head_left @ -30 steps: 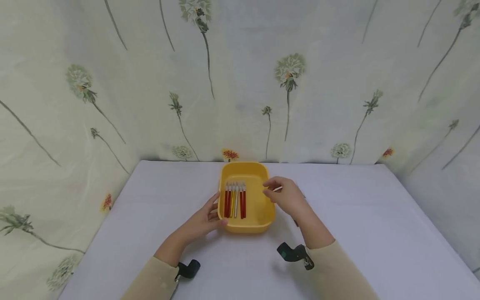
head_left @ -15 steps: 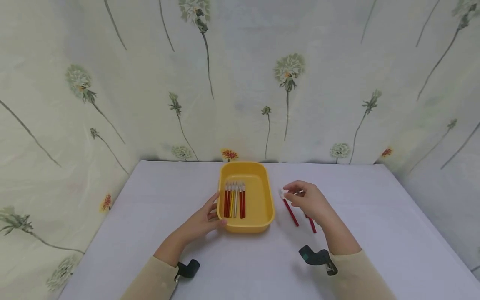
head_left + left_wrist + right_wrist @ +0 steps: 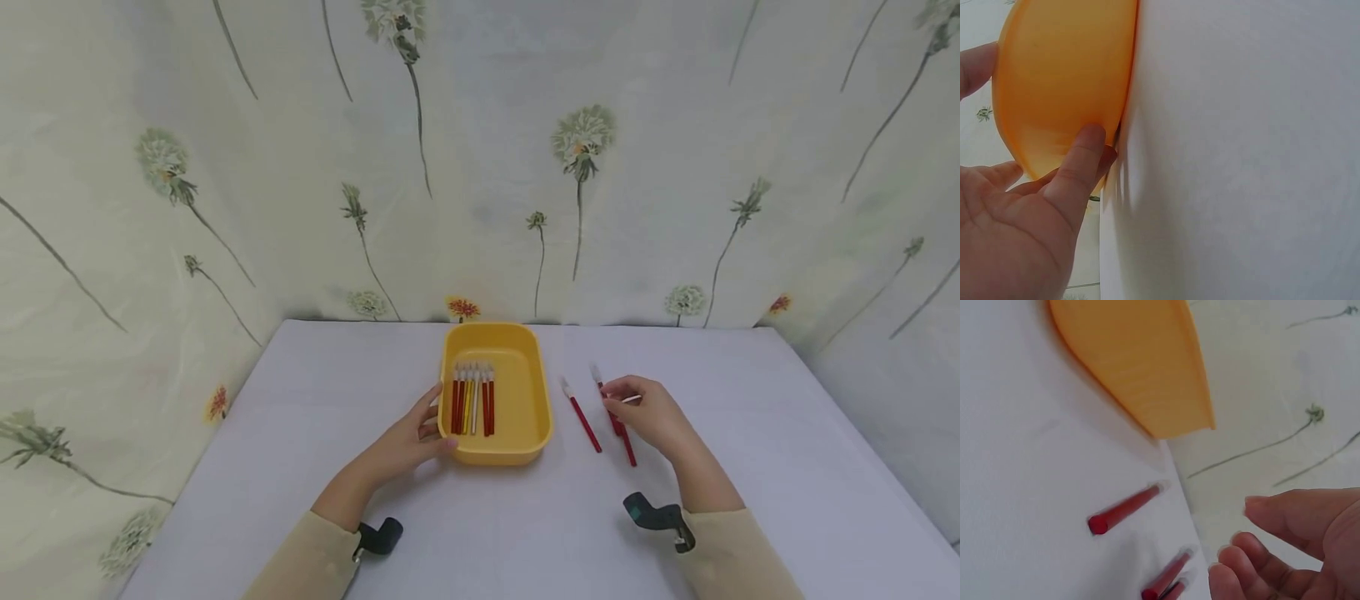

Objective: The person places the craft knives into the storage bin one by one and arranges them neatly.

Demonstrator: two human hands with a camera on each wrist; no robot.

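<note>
My left hand (image 3: 408, 433) rests against the left side of a yellow plastic tray (image 3: 517, 458), its thumb at the near corner. In the left wrist view, extended fingers (image 3: 1082, 159) touch the tray's outer wall. Several slim paintbrushes (image 3: 486, 408) with red, yellow and silvery handles and pale tips lie side by side in the tray. Right of it my right hand (image 3: 652, 412) hovers at a red brush (image 3: 597, 375), partly covering it. The right wrist view shows thumb and fingers (image 3: 1272, 515) apart, nothing between them. Another red brush (image 3: 628, 448) lies right beside that one.
A third red brush (image 3: 585, 427) lies slanted between the tray and my right hand. White cloth covers the table (image 3: 322, 358). Behind it hangs a pale curtain (image 3: 480, 167) printed with dandelions. Each wrist carries a small black camera (image 3: 656, 515).
My right hand has moved right, from above the tray's right rim to the red brushes on the table, uncovering the nearest one. My left hand and the tray have stayed put.
</note>
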